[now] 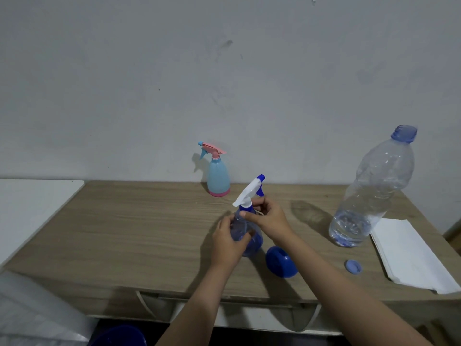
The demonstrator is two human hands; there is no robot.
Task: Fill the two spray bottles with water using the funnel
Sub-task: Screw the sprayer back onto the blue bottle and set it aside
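Evidently the work is near its end, as I judge it: the large water bottle point(371, 193), standing uncapped at three o'clock on the wooden table point(124, 233), holds only a shallow pool at its base, its cap point(353, 266) lying loose at four o'clock, near the white paper napkins point(414, 255). At twelve o'clock, against the wall, the light-blue spray bottle point(218, 176) stands upright with its pink trigger head on; its wall is opaque, so how full it is I cannot tell. At centre the clear blue spray bottle point(245, 233) sits tilted on the table, with water seemingly in its lower part. The left hand point(227, 243) grips its body while the right hand point(268, 216) pinches the collar under the white trigger head point(249, 192); whether it is screwing on or off cannot be told. The blue funnel point(280, 261) rests mouth-down at five o'clock, just beside this bottle, untouched. What is left seems only seating that head.
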